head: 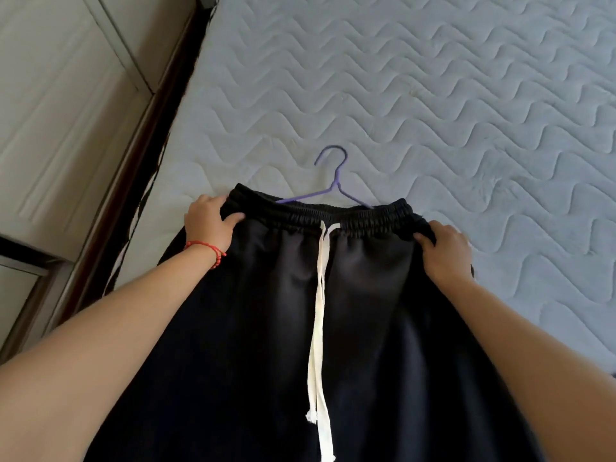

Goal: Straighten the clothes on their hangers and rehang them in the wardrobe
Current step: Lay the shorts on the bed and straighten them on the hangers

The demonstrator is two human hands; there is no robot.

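Black trousers [366, 311] with an elastic waistband and a long white drawstring [320, 311] lie flat on the quilted mattress [433, 95], waistband away from me. A purple hanger [333, 181] lies just beyond the waistband, its hook pointing away and its lower part hidden under the fabric. My left hand [208, 225], with a red bracelet at the wrist, grips the left end of the waistband. My right hand [445, 253] grips the right end.
The dark wooden bed frame [133, 181] runs along the mattress's left edge. Past it stand pale panelled wardrobe doors [60, 111]. The mattress stretches far ahead and to the right.
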